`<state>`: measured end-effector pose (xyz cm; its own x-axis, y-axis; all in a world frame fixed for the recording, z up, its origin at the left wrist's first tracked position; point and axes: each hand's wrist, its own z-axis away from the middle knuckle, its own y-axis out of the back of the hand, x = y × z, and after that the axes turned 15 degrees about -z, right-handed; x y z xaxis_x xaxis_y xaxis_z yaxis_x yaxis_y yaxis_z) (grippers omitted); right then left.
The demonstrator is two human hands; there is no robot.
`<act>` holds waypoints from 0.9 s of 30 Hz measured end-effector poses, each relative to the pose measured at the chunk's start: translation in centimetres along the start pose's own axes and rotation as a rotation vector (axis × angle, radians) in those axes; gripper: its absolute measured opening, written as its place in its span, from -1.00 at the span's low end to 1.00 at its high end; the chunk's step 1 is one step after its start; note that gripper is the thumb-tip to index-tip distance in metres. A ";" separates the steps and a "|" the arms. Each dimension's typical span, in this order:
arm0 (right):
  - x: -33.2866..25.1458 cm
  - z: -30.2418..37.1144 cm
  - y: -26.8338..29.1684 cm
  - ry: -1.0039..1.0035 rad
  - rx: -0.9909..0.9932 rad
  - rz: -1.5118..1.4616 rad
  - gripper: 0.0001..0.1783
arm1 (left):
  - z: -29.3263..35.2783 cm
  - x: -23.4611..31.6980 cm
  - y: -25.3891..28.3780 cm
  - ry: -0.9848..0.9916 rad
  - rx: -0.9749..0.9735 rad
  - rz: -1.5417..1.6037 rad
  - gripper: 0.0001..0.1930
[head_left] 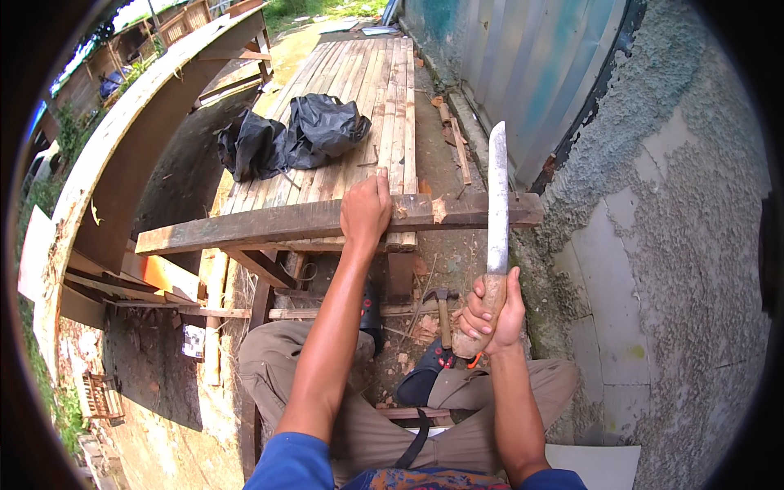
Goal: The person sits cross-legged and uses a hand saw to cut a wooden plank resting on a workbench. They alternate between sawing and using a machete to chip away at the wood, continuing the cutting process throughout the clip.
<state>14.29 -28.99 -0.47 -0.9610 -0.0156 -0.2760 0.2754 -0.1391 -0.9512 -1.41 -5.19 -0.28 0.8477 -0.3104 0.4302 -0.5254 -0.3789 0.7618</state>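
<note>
My left hand (365, 211) is closed over a long dark wooden beam (278, 222) that lies crosswise in front of me. Just right of that hand, pale chipped spots show on the beam's top and side. My right hand (505, 314) grips the wooden handle of a machete (497, 192), its broad, worn blade pointing up. In this view the blade passes in front of the beam's right part; whether they touch, I cannot tell. Below the beam, left of my right hand, is a hammer (443, 317) with a wooden handle.
Beyond the beam stretches a slatted wooden bench (396, 98) with a crumpled black plastic bag (327, 131) on it. A rough plastered wall (694, 220) and a corrugated metal panel (531, 73) stand on the right. A curved-looking wooden board structure (122, 155) rises on the left. Wood chips litter the ground.
</note>
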 end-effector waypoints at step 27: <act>4.4 2.0 3.1 0.014 0.212 0.253 -0.19 | -1.1 -2.7 0.0 0.021 -0.277 0.841 0.06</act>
<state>10.92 -31.52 -4.36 -0.8618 -0.0626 -0.5033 0.4931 -0.3360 -0.8025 -3.66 -3.41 -0.94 0.1909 -0.3737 0.9077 -0.9411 0.1934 0.2775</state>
